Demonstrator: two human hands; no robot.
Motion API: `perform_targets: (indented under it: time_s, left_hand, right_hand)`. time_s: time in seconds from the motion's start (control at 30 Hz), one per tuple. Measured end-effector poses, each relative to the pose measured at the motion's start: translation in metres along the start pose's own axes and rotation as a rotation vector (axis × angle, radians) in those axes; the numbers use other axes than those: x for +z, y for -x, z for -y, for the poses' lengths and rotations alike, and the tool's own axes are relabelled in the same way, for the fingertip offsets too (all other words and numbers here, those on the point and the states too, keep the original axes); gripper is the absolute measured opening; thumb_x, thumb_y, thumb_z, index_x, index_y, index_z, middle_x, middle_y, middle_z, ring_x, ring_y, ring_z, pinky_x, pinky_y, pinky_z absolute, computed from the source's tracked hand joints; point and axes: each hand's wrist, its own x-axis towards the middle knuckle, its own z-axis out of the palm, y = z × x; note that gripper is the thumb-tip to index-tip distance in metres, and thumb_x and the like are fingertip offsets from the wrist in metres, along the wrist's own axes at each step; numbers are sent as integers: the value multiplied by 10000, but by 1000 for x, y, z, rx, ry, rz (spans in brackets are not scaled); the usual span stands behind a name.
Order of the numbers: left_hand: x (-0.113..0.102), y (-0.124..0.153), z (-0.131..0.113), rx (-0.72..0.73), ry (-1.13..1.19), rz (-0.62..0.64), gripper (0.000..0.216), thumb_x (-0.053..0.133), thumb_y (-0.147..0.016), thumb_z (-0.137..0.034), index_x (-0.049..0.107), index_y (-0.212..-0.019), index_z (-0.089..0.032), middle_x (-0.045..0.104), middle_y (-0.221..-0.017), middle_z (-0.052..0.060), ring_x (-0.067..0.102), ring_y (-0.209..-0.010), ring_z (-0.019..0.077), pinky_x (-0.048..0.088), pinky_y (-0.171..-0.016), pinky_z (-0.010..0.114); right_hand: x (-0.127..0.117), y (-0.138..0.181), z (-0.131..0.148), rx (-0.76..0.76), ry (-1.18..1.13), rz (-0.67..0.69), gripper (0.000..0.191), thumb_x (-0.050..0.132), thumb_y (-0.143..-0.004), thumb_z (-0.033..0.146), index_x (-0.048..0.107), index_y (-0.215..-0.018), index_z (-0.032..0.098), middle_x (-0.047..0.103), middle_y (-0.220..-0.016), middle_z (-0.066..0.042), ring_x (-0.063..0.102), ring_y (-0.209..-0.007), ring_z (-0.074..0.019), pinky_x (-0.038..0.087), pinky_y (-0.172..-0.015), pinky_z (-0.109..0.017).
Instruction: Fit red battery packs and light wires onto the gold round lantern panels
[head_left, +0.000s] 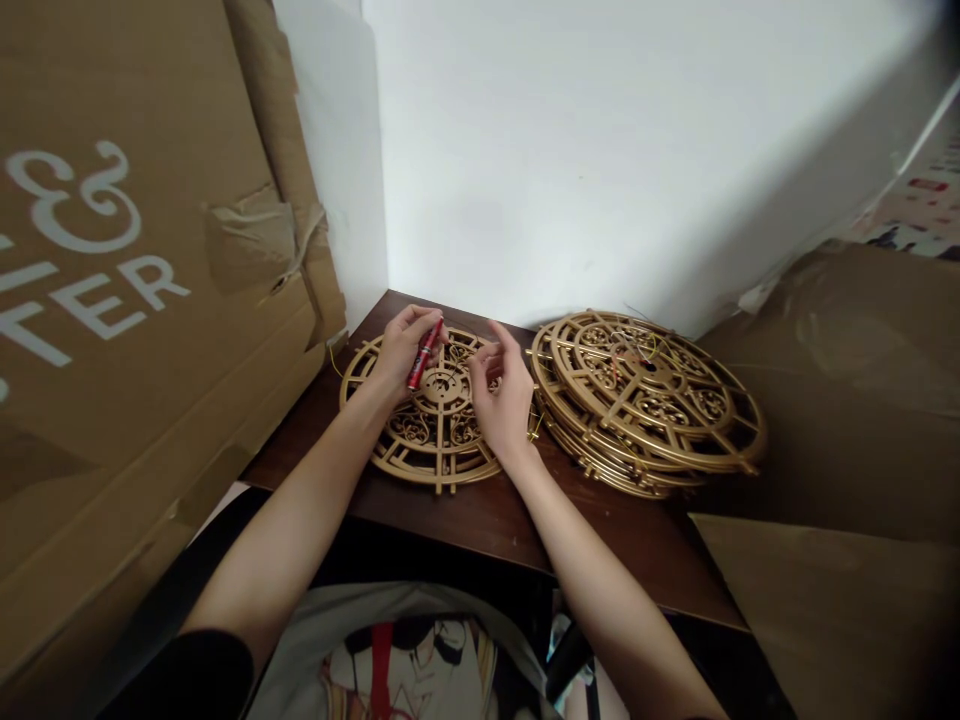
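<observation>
1. Head view: the left hand (409, 345) has its fingers closed on a slim red tube (424, 356), pen-like, with pale lettering on its side.
2. The tube lies along the right side of that hand, its long axis slanting from a near, left end to a far, right end.
3. The right hand (504, 395) is apart from the tube, across a gap to its right. Its index finger stands away from the curled others; I cannot tell whether the thumb meets a finger or pinches something thin.
4. Below both hands lies a round gold frame (440, 435) with scrollwork, its hub showing between them, just beside the tube's near end. Whether either hand rests on it is unclear.
5. Right of this, nearer the right hand, stands a stack of similar frames (654, 378), with thin yellow wire (658, 349) over the top one.
6. All sit on a dark brown table (480, 525), between a printed cardboard box (165, 400) on the left and brown cardboard (847, 400) on the right.
</observation>
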Motion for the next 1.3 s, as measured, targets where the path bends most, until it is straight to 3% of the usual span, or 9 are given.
perform_targets:
  time_s: [0.1, 0.27, 0.43, 0.57, 0.87, 1.03, 1.17, 1.23, 1.3]
  left_hand:
    - [1, 3, -1, 0, 34, 134, 97, 661, -757, -210, 579, -795, -176, 613, -598, 4, 485, -427, 72, 323, -383, 173]
    - [3, 9, -2, -20, 20, 279, 123, 676, -756, -225, 609, -846, -174, 647, -647, 24, 519, -423, 86, 349, -380, 188]
    - [5, 12, -6, -62, 29, 364, 118, 677, -758, -238, 604, -828, -176, 641, -635, 13, 503, -384, 83, 354, -366, 193]
    - [4, 12, -6, -26, 50, 364, 132, 678, -750, -251, 613, -838, -177, 634, -630, 10, 472, -378, 72, 333, -359, 188]
    - [1, 10, -6, -71, -3, 276, 232, 705, -692, -147, 686, -919, -195, 654, -817, 55, 380, -448, 32, 196, -348, 139]
    - [2, 12, -2, -92, -260, 347, 140, 749, -719, -285, 729, -815, -186, 477, -584, -4, 310, -431, 38, 185, -359, 155]
    - [0, 13, -1, -105, -374, 411, 226, 695, -772, -402, 740, -771, -182, 333, -511, -44, 250, -412, 38, 172, -372, 172]
    - [0, 12, 0, -103, -417, 415, 252, 673, -786, -423, 757, -811, -186, 331, -493, -48, 238, -402, 41, 165, -369, 177]
    - [0, 12, 1, -54, -463, 424, 238, 680, -781, -408, 764, -811, -188, 447, -525, -15, 302, -420, 51, 215, -375, 179]
  right_hand:
    - [-2, -4, -6, 64, -5, -9, 365, 462, -923, 194, 505, -1284, 218, 591, -873, -45, 546, -743, -164, 479, -717, -340]
    - [0, -6, -12, 120, -45, -4, 171, 506, -896, 184, 671, -937, 200, 592, -832, -33, 527, -715, -145, 452, -676, -301]
    - [1, -7, -15, 172, -120, 21, 186, 513, -893, 204, 672, -990, 197, 581, -810, -24, 512, -676, -139, 443, -650, -292]
    - [1, -7, -13, 148, -147, 93, 165, 534, -891, 221, 680, -962, 193, 566, -776, -11, 513, -666, -133, 432, -633, -277]
    - [-8, -11, -6, 163, -161, 41, 148, 481, -933, 292, 591, -964, 199, 623, -781, -12, 571, -672, -133, 465, -620, -273]
    - [-12, -14, 4, 150, -311, -12, 138, 455, -950, 315, 537, -998, 215, 649, -812, -17, 624, -643, -120, 506, -583, -265]
    - [-13, -17, 6, 155, -341, -103, 131, 449, -953, 312, 532, -991, 219, 646, -810, -19, 642, -667, -121, 543, -616, -274]
    - [-14, -17, 6, 150, -322, -141, 125, 447, -953, 304, 532, -992, 222, 652, -826, -22, 648, -676, -121, 554, -632, -280]
    - [-14, -17, 6, 137, -314, -174, 122, 452, -951, 298, 538, -994, 223, 653, -833, -23, 650, -680, -122, 561, -651, -286]
